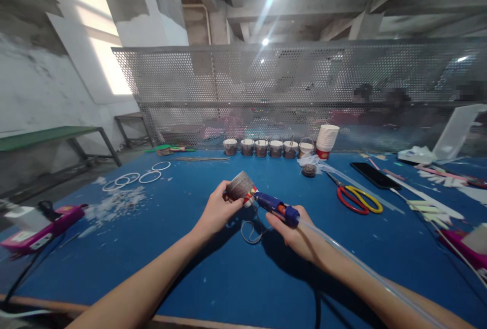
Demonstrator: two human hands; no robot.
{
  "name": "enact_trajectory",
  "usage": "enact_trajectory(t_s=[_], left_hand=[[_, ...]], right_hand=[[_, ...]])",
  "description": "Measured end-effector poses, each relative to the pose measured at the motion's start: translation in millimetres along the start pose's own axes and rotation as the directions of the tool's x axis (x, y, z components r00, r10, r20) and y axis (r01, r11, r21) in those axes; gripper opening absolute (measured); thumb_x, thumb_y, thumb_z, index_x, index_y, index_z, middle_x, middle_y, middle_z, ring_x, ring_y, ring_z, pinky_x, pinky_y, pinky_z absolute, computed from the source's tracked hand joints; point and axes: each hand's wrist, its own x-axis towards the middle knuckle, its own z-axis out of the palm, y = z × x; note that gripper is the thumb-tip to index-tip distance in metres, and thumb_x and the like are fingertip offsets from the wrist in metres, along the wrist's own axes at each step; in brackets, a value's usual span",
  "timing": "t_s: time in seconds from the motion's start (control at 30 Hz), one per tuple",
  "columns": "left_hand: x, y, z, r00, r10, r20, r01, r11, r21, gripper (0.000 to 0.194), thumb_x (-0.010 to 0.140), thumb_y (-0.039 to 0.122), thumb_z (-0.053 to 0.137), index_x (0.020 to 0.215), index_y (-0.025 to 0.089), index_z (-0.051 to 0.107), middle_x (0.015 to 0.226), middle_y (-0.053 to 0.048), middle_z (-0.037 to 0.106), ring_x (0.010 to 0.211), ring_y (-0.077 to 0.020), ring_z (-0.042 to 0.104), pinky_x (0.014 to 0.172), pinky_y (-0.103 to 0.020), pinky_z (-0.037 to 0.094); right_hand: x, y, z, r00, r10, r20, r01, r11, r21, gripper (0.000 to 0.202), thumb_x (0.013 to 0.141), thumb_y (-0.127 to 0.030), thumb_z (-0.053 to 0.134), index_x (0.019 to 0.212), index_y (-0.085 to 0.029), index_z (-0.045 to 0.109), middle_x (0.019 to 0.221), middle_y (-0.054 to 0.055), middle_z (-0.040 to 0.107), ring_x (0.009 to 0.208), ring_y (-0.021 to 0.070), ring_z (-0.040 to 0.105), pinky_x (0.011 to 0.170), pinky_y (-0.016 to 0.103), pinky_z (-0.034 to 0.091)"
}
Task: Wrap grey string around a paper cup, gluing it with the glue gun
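My left hand grips a paper cup that lies tilted on its side, its wall mostly wrapped in dark grey-brown cord, with a red printed band still showing. In my right hand is a blue hot glue gun, its nozzle at the red part of the cup. A long clear glue stick runs back from the gun over my right forearm. Below the cup, a loose loop of grey cord trails on the blue table. My right fingers partly hide the gun's handle.
Several cord-wrapped cups line the back beside a stack of paper cups. On the right lie scissors, a ball of cord and a phone. White rings and a purple power strip are left.
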Motion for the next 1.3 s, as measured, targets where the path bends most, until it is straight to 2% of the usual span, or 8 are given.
enact_trajectory(t_s=[0.13,0.33,0.57,0.77,0.93,1.0,1.17,1.3], left_hand=[[0,0,-0.1,1.000,-0.017,0.013,0.017,1.000,-0.020,0.027,0.058,0.023,0.070,0.077,0.018,0.051,0.067,0.002,0.062,0.064,-0.0122,0.058,0.063,-0.025,0.044],[2,-3,-1.8,1.000,0.011,-0.001,-0.011,1.000,0.021,0.025,0.059,0.022,0.068,0.074,0.019,0.049,0.066,0.003,0.060,0.063,-0.0125,0.056,0.063,-0.026,0.043],[1,-2,-0.9,0.999,0.028,0.024,-0.029,0.999,0.028,0.025,0.059,0.023,0.068,0.074,0.019,0.049,0.066,0.003,0.059,0.064,-0.0120,0.055,0.061,-0.024,0.042],[4,-6,-5.0,0.998,0.043,0.042,-0.045,0.998,0.047,0.024,0.059,0.022,0.067,0.072,0.018,0.047,0.062,0.007,0.052,0.057,-0.0086,0.048,0.055,-0.022,0.037],[6,-6,-7.1,0.998,0.052,0.046,-0.054,0.998,0.036,0.024,0.059,0.021,0.067,0.073,0.018,0.048,0.063,0.006,0.053,0.058,-0.0085,0.048,0.056,-0.022,0.037],[5,-5,-6.0,0.998,0.047,0.046,-0.049,0.998,0.039,0.023,0.059,0.022,0.067,0.072,0.018,0.049,0.063,0.006,0.053,0.058,-0.0087,0.049,0.056,-0.022,0.037],[3,-5,-3.3,0.998,0.031,0.046,-0.033,0.999,0.043,0.023,0.060,0.023,0.068,0.074,0.018,0.050,0.066,0.004,0.058,0.061,-0.0105,0.053,0.059,-0.023,0.041],[3,-6,-4.4,0.998,0.036,0.048,-0.038,0.998,0.053,0.023,0.060,0.024,0.068,0.074,0.018,0.051,0.064,0.004,0.055,0.060,-0.0104,0.051,0.057,-0.023,0.039]], right_hand=[[-1,0,0,1.000,-0.008,0.011,0.008,1.000,-0.006,0.032,0.079,-0.039,0.050,0.056,-0.022,0.038,0.048,-0.005,0.036,0.045,0.0093,0.032,0.043,0.023,0.027],[4,8,-2,0.997,0.070,-0.036,-0.067,0.995,0.075,0.035,0.079,-0.043,0.052,0.054,-0.022,0.039,0.045,-0.005,0.037,0.043,0.0101,0.037,0.043,0.024,0.030],[-3,-2,1,1.000,0.008,-0.012,-0.007,0.999,0.038,0.032,0.079,-0.038,0.053,0.055,-0.022,0.041,0.042,-0.006,0.036,0.041,0.0091,0.034,0.041,0.023,0.028],[5,11,0,0.992,0.128,0.018,-0.129,0.982,0.137,0.037,0.079,-0.048,0.053,0.056,-0.022,0.041,0.043,-0.006,0.036,0.037,0.0093,0.039,0.039,0.022,0.030],[6,12,0,0.990,0.141,0.025,-0.144,0.976,0.162,0.038,0.080,-0.048,0.051,0.055,-0.022,0.039,0.041,-0.007,0.034,0.034,0.0094,0.039,0.038,0.022,0.030],[2,7,1,0.993,0.115,0.008,-0.115,0.987,0.115,0.037,0.080,-0.045,0.052,0.054,-0.022,0.039,0.040,-0.006,0.034,0.035,0.0093,0.037,0.038,0.023,0.028],[-4,0,5,0.997,-0.074,0.007,0.074,0.997,-0.019,0.030,0.079,-0.037,0.052,0.056,-0.021,0.042,0.050,-0.002,0.043,0.047,0.0107,0.038,0.044,0.023,0.029],[-3,3,6,0.996,-0.089,-0.001,0.089,0.996,-0.027,0.031,0.080,-0.037,0.052,0.055,-0.021,0.042,0.051,-0.002,0.044,0.049,0.0110,0.038,0.044,0.023,0.030]])
